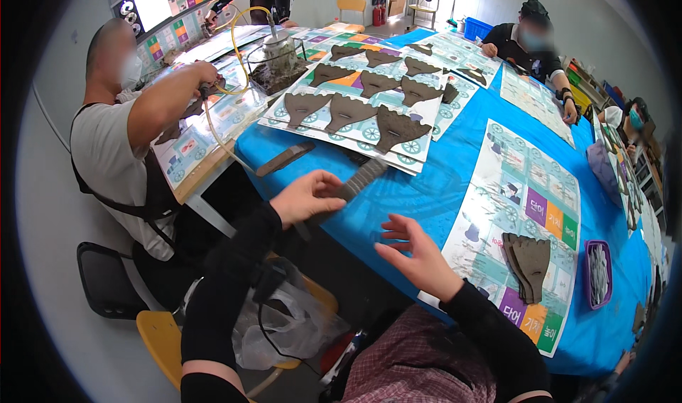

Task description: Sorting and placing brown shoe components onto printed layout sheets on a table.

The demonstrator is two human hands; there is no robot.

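Observation:
My left hand [310,198] reaches over the near edge of the blue-covered table [405,215]. Its thumb and fingers close on one end of a grey bar with crosswise ridges [364,178]; I cannot tell its exact kind. With fingers spread and nothing in it, my right hand [418,255] hovers to the right of that bar. A flat dark-grey strip [285,158] lies at the table edge beyond my left hand. Further off, several fan-shaped grey pieces with scalloped edges [351,113] rest in rows on printed sheets [419,160].
A small stack of similar fan-shaped pieces [527,264] sits on a printed sheet [490,183] at right, beside a purple basket [599,275]. On the left, a person [114,119] works with a hosed tool; another person [529,47] sits across. A plastic bag [284,325] lies on a yellow chair [158,346] below.

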